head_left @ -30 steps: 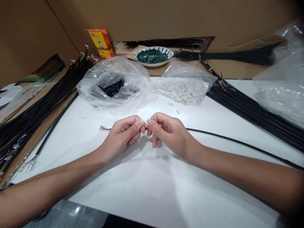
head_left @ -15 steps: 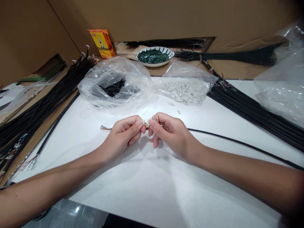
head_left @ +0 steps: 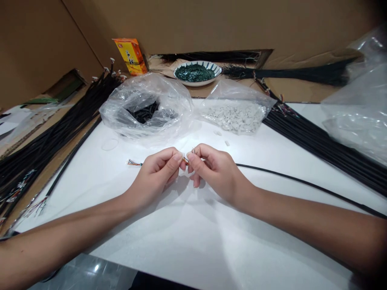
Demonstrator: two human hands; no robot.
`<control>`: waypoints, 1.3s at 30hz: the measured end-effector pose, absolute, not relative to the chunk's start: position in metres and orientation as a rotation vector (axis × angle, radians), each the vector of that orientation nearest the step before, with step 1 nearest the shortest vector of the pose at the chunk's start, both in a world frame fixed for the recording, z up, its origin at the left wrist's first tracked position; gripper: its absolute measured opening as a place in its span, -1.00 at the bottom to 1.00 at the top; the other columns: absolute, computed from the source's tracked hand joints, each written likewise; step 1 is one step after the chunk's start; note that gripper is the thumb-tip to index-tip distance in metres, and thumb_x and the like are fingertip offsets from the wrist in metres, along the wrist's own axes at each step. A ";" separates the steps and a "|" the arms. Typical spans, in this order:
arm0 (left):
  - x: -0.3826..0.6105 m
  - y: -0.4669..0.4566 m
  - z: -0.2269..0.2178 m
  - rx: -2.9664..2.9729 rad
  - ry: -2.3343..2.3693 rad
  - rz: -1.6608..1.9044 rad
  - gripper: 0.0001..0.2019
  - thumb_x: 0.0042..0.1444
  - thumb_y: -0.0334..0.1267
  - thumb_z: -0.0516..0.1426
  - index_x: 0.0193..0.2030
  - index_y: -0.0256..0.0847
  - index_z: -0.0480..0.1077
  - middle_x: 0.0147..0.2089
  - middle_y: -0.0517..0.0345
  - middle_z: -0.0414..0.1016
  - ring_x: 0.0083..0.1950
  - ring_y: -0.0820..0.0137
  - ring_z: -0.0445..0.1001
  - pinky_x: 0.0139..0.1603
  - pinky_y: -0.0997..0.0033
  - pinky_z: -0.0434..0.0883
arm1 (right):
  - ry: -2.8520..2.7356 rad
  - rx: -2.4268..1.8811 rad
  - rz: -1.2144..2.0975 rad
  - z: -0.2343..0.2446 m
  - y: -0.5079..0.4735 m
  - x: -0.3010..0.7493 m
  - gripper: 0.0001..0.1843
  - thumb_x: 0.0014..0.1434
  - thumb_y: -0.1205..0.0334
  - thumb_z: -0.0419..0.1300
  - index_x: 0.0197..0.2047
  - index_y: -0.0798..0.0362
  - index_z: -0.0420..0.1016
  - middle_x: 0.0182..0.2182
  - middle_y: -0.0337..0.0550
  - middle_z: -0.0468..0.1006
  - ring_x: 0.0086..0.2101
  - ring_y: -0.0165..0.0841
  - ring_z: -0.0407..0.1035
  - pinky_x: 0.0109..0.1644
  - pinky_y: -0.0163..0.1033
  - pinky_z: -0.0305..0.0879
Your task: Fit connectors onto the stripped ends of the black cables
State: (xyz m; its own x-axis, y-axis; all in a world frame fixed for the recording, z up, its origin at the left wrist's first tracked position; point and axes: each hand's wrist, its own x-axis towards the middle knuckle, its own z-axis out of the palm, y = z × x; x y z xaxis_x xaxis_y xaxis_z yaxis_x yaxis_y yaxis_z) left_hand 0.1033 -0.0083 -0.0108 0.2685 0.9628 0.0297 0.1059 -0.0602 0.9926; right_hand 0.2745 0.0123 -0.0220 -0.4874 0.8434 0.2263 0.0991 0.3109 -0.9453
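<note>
My left hand and my right hand meet fingertip to fingertip over the middle of a white sheet. Both are closed in a pinch on the thin coloured wires at the end of a black cable, which runs off to the right across the sheet. A small white connector seems to sit between the fingertips, mostly hidden. A short tuft of coloured wire ends sticks out left of my left hand.
Behind my hands lie a clear bag of black parts and a clear bag of white connectors. Bundles of black cables lie at left and right. A bowl of green bits and an orange carton stand at the back.
Almost nothing has moved; the fingertips of both hands have shifted slightly closer together on the wire ends.
</note>
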 end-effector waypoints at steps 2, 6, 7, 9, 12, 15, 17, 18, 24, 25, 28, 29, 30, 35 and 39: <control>0.105 -0.011 -0.010 1.510 1.140 1.015 -0.71 0.23 -0.08 0.03 -0.39 -0.26 0.29 -0.69 0.35 0.04 -0.68 0.65 -0.03 -0.68 0.59 -0.08 | -1.816 -0.850 1.221 -0.021 0.011 0.274 -0.69 0.30 0.03 0.00 -0.34 0.09 0.30 -0.48 -0.29 0.42 -0.51 -0.50 0.39 -0.38 -0.34 0.28; 0.107 -0.014 -0.011 1.709 1.280 1.093 -0.69 0.23 -0.08 0.01 -0.41 -0.27 0.30 -0.68 0.33 0.08 -0.67 0.64 0.00 -0.66 0.56 -0.03 | -1.819 -0.852 1.194 -0.021 0.010 0.272 -0.69 0.30 0.02 0.01 -0.35 0.09 0.28 -0.47 -0.29 0.44 -0.54 -0.52 0.35 -0.42 -0.35 0.26; 0.108 -0.015 -0.011 1.751 1.300 1.103 -0.68 0.24 -0.08 0.01 -0.42 -0.27 0.30 -0.68 0.33 0.08 -0.66 0.63 0.01 -0.66 0.55 -0.03 | -1.828 -0.860 1.179 -0.021 0.010 0.271 -0.68 0.30 0.02 0.01 -0.35 0.09 0.27 -0.47 -0.29 0.44 -0.54 -0.53 0.35 -0.42 -0.35 0.25; 0.108 -0.017 -0.011 1.811 1.317 1.107 -0.68 0.24 -0.09 0.00 -0.42 -0.27 0.29 -0.67 0.32 0.10 -0.65 0.62 0.02 -0.65 0.54 -0.03 | -1.843 -0.878 1.155 -0.021 0.010 0.271 -0.68 0.31 0.02 -0.01 -0.36 0.08 0.26 -0.51 -0.31 0.42 -0.54 -0.51 0.35 -0.41 -0.34 0.24; 0.109 -0.019 -0.012 1.831 1.277 1.090 -0.68 0.26 -0.11 -0.02 -0.43 -0.26 0.28 -0.68 0.31 0.10 -0.65 0.62 0.02 -0.64 0.54 -0.03 | -1.851 -0.873 1.155 -0.021 0.010 0.270 -0.67 0.31 0.01 -0.01 -0.36 0.07 0.24 -0.55 -0.32 0.38 -0.52 -0.49 0.34 -0.40 -0.33 0.22; 0.109 -0.021 -0.014 1.749 1.226 1.116 -0.68 0.26 -0.09 -0.03 -0.42 -0.25 0.27 -0.69 0.33 0.07 -0.66 0.61 0.00 -0.65 0.53 -0.04 | -1.864 -0.853 1.158 -0.021 0.009 0.269 -0.65 0.32 -0.02 -0.03 -0.35 0.07 0.24 -0.55 -0.31 0.38 -0.51 -0.48 0.32 -0.39 -0.32 0.20; 0.108 -0.021 -0.015 1.685 1.206 1.137 -0.69 0.25 -0.07 -0.01 -0.40 -0.25 0.26 -0.70 0.34 0.04 -0.67 0.62 -0.02 -0.65 0.54 -0.04 | -1.864 -0.844 1.168 -0.021 0.008 0.270 -0.64 0.33 -0.03 -0.06 -0.34 0.06 0.26 -0.52 -0.29 0.38 -0.50 -0.48 0.31 -0.40 -0.31 0.20; 0.108 -0.021 -0.016 1.665 1.195 1.138 -0.70 0.24 -0.06 -0.01 -0.39 -0.25 0.27 -0.70 0.35 0.03 -0.67 0.62 -0.02 -0.65 0.54 -0.03 | -1.860 -0.837 1.181 -0.021 0.008 0.270 -0.65 0.33 -0.03 -0.06 -0.33 0.06 0.26 -0.50 -0.29 0.39 -0.49 -0.49 0.31 -0.40 -0.32 0.20; 0.107 -0.020 -0.016 1.601 1.180 1.139 -0.71 0.24 -0.07 0.01 -0.39 -0.24 0.27 -0.70 0.37 0.00 -0.68 0.63 -0.03 -0.65 0.55 -0.03 | -1.860 -0.801 1.195 -0.019 0.007 0.272 -0.75 0.32 0.04 -0.01 -0.28 0.04 0.23 -0.45 -0.29 0.38 -0.48 -0.50 0.30 -0.40 -0.34 0.19; 0.107 -0.020 -0.015 1.593 1.184 1.140 -0.70 0.24 -0.07 0.01 -0.39 -0.24 0.26 -0.69 0.37 0.00 -0.68 0.64 -0.03 -0.65 0.55 -0.03 | -1.864 -0.800 1.183 -0.019 0.007 0.272 -0.76 0.33 0.05 -0.02 -0.28 0.04 0.22 -0.44 -0.29 0.38 -0.48 -0.50 0.31 -0.41 -0.34 0.19; 0.107 -0.020 -0.015 1.582 1.199 1.151 -0.70 0.23 -0.06 0.01 -0.39 -0.24 0.26 -0.69 0.37 0.00 -0.68 0.63 -0.04 -0.66 0.55 -0.03 | -1.900 -0.794 1.102 -0.018 0.006 0.272 -0.79 0.34 0.09 -0.04 -0.26 0.04 0.21 -0.44 -0.29 0.40 -0.50 -0.51 0.31 -0.40 -0.34 0.21; 0.108 -0.020 -0.015 1.584 1.201 1.153 -0.70 0.23 -0.06 0.01 -0.39 -0.24 0.26 -0.69 0.37 0.00 -0.68 0.63 -0.04 -0.66 0.54 -0.03 | -1.920 -0.791 1.064 -0.018 0.006 0.273 -0.80 0.35 0.11 -0.04 -0.26 0.04 0.21 -0.45 -0.29 0.40 -0.50 -0.51 0.32 -0.39 -0.35 0.22; 0.108 -0.019 -0.016 1.588 1.201 1.156 -0.70 0.23 -0.06 0.01 -0.39 -0.24 0.26 -0.69 0.37 0.00 -0.68 0.63 -0.03 -0.66 0.54 -0.03 | -1.947 -0.785 1.024 -0.018 0.006 0.273 -0.81 0.35 0.12 -0.05 -0.26 0.04 0.22 -0.45 -0.29 0.39 -0.50 -0.51 0.32 -0.39 -0.35 0.22; 0.107 -0.019 -0.017 1.626 1.209 1.169 -0.71 0.24 -0.07 0.01 -0.39 -0.23 0.26 -0.69 0.35 0.03 -0.67 0.61 -0.01 -0.65 0.53 -0.02 | -2.076 -0.741 0.792 -0.021 0.006 0.275 -0.84 0.35 0.19 -0.06 -0.26 0.04 0.24 -0.45 -0.28 0.38 -0.48 -0.52 0.29 -0.35 -0.38 0.22; 0.106 -0.020 -0.017 1.644 1.204 1.174 -0.71 0.24 -0.08 0.01 -0.41 -0.23 0.26 -0.68 0.34 0.01 -0.66 0.61 0.00 -0.63 0.53 -0.01 | -2.082 -0.754 0.729 -0.020 0.005 0.275 -0.84 0.32 0.18 -0.02 -0.28 0.05 0.23 -0.48 -0.28 0.37 -0.50 -0.52 0.27 -0.40 -0.37 0.18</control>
